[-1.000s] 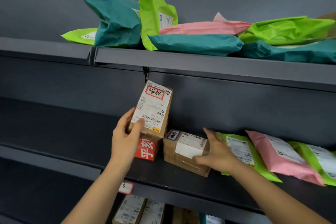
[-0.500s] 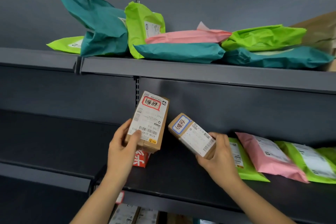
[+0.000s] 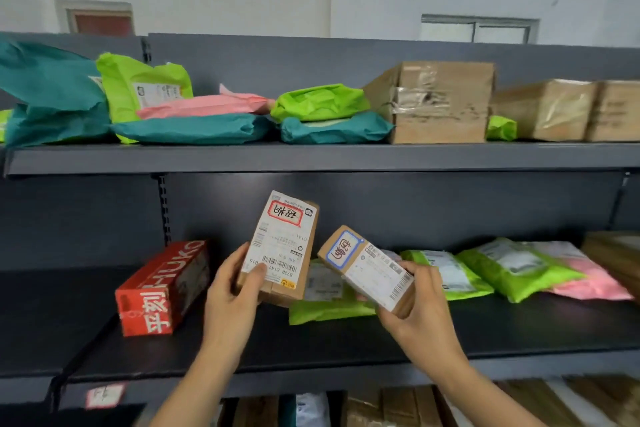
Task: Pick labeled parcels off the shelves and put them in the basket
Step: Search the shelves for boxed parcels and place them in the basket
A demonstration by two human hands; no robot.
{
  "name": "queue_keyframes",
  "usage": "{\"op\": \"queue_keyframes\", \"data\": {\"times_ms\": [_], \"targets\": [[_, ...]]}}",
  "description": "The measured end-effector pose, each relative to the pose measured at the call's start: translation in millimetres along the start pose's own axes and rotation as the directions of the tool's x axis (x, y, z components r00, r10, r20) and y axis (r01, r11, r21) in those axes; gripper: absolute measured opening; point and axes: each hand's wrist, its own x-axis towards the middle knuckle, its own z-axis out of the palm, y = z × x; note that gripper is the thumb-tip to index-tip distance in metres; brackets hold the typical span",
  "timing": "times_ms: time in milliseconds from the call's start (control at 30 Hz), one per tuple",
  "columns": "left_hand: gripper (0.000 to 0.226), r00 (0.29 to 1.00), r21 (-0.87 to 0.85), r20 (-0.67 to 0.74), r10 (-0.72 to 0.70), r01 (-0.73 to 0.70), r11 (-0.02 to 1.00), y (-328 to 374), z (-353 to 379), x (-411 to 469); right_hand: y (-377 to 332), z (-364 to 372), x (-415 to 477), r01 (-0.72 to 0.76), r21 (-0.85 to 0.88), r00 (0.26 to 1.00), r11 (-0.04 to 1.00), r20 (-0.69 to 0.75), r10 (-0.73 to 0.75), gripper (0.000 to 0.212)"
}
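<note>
My left hand grips a brown cardboard parcel with a white label marked in red, held upright in front of the middle shelf. Just to its right, my right hand holds a smaller brown parcel tilted, its label marked in blue. Both parcels are lifted clear of the shelf. No basket is in view.
A red box lies on the middle shelf to the left. Green mailers and a pink mailer lie to the right. The top shelf carries teal, green and pink bags and cardboard boxes. More boxes sit on the shelf below.
My right hand took the small parcel off the shelf and raised it beside the left-hand parcel. The view has swung right and up, so the red box now shows fully.
</note>
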Motion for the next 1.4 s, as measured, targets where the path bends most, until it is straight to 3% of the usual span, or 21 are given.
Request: {"op": "queue_keyframes", "data": {"times_ms": [167, 333, 433, 500, 667, 867, 933, 1133, 1400], "targets": [[0.037, 0.981, -0.005, 0.192, 0.004, -0.004, 1.0, 8.1, 97.8, -75.7, 33.2, -122.9, -43.4, -0.046, -0.092, 0.997, 0.995, -0.071, 0.04, 0.059], [0.038, 0.94, -0.069, 0.334, -0.064, 0.092, 0.993, 19.0, 196.5, -162.7, 64.9, -249.1, -94.1, -0.113, -0.233, 0.989, 0.966, -0.12, 0.087, 0.059], [0.057, 0.884, -0.046, 0.448, -0.134, 0.173, 0.984, 20.1, 249.6, -208.5, 78.7, -318.4, -128.2, -0.198, -0.262, 0.974, 0.945, -0.159, 0.16, 0.061], [0.058, 0.807, -0.003, 0.564, -0.176, 0.214, 0.977, 19.8, 285.7, -238.9, 88.7, -359.5, -151.0, -0.26, -0.311, 0.958, 0.914, -0.199, 0.205, 0.059], [0.021, 0.605, 0.071, 0.762, -0.232, 0.278, 0.958, 18.6, 376.2, -312.3, 105.8, -451.0, -208.7, -0.44, -0.374, 0.883, 0.816, -0.347, 0.317, 0.059], [0.014, 0.39, 0.086, 0.893, -0.226, 0.344, 0.935, 13.6, 488.8, -413.1, 131.8, -549.1, -294.2, -0.631, -0.388, 0.749, 0.672, -0.531, 0.397, 0.057], [0.012, 0.279, 0.101, 0.94, -0.196, 0.322, 0.941, 6.5, 525.2, -445.9, 137.3, -582.1, -316.8, -0.684, -0.391, 0.702, 0.615, -0.582, 0.411, 0.057], [0.019, -0.004, 0.121, 0.992, -0.13, 0.39, 0.913, 3.8, 636.5, -537.1, 160.5, -677.7, -360.7, -0.812, -0.419, 0.574, 0.406, -0.7, 0.425, 0.057], [0.027, -0.282, 0.121, 0.959, -0.018, 0.354, 0.927, 0.1, 769.2, -631.8, 198.4, -774.7, -407.2, -0.928, -0.31, 0.366, 0.206, -0.859, 0.359, 0.059]]}}
